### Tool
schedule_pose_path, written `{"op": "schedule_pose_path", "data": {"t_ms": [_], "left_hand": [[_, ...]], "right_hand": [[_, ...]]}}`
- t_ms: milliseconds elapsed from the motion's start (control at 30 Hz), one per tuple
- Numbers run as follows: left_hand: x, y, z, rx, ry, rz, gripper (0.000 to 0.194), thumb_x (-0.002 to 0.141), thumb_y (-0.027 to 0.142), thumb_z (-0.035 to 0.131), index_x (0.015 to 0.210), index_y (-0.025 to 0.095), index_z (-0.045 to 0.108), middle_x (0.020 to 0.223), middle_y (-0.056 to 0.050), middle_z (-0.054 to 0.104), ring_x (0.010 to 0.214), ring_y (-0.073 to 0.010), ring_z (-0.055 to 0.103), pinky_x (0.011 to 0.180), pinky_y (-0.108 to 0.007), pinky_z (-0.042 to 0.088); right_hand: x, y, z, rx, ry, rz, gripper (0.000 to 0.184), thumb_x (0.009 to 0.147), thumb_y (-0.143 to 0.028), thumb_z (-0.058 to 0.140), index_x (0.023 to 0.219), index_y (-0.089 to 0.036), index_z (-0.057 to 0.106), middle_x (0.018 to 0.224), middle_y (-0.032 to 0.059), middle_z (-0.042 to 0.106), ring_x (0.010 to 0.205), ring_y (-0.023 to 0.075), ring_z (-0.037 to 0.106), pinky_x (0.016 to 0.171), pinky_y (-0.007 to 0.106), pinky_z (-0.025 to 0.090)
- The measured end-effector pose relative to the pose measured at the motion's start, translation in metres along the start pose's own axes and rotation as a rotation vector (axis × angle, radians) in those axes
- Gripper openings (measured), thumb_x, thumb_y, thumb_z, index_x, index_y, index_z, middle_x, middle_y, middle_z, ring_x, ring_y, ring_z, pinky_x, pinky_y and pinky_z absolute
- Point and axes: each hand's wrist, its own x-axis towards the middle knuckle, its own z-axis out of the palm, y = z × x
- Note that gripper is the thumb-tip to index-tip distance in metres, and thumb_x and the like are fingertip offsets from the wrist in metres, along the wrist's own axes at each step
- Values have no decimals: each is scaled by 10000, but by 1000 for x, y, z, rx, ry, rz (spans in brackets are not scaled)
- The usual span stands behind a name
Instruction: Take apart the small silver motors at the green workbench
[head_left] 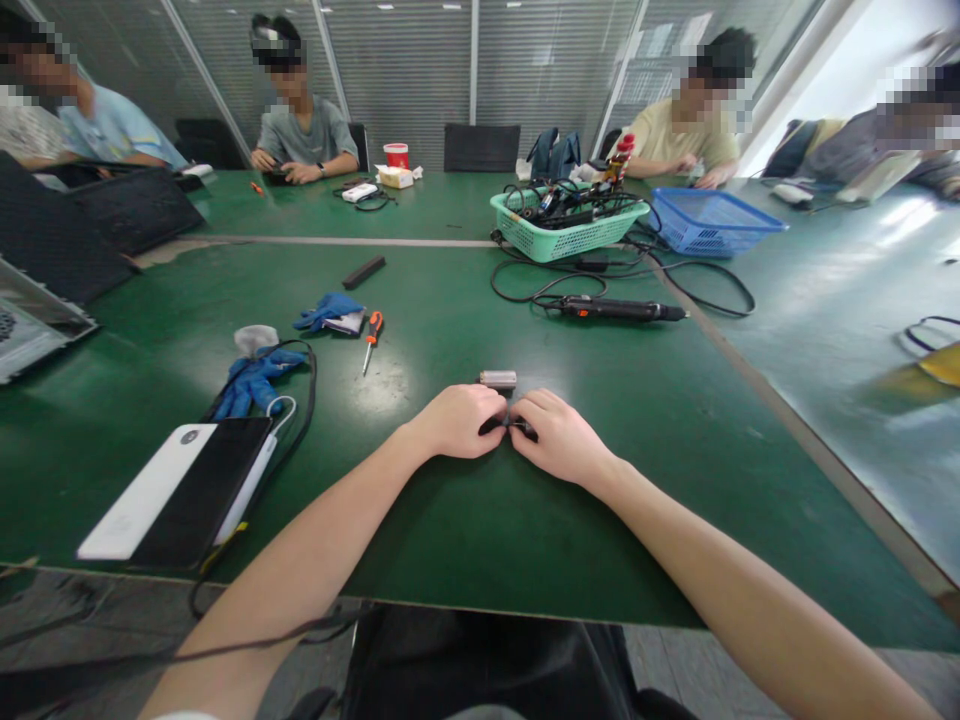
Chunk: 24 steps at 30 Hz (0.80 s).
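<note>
Two bare hands, the left hand and the right hand, curl inward and pinch a small dark part, mostly hidden between their fingers, low over the green tabletop; a short silver cylinder lies just beyond, with an orange-handled screwdriver farther left

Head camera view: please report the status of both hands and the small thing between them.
Left hand, right hand: both pinching small dark part. Part too small to identify. Small grey cylinder just beyond the hands.
</note>
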Motion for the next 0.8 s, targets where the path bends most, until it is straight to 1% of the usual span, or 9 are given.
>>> {"op": "schedule_pose_path", "data": {"t_ms": [200,533,800], "left_hand": [[0,-1,1,-11,5,3,128,896,310,591,923,188,618,906,-50,667,877,-209,642,810,-329,502],[1,1,-3,-17,-4,-2,122,893,305,589,912,189,622,910,-55,676,873,-211,648,789,-329,506],[0,0,0,-5,-1,-1,117,892,302,590,902,189,620,914,-51,674,876,-209,645,792,-331,506]], "right_hand": [[0,0,-1,14,4,-4,72,912,-152,560,884,-218,569,894,56,617,881,226,562,832,377,468],[1,-2,-1,27,5,1,73,909,-145,566,898,-216,583,930,66,641,904,230,574,844,382,474],[1,0,1,21,6,1,66,903,-150,571,896,-214,588,928,68,642,909,234,580,844,385,481]]}}
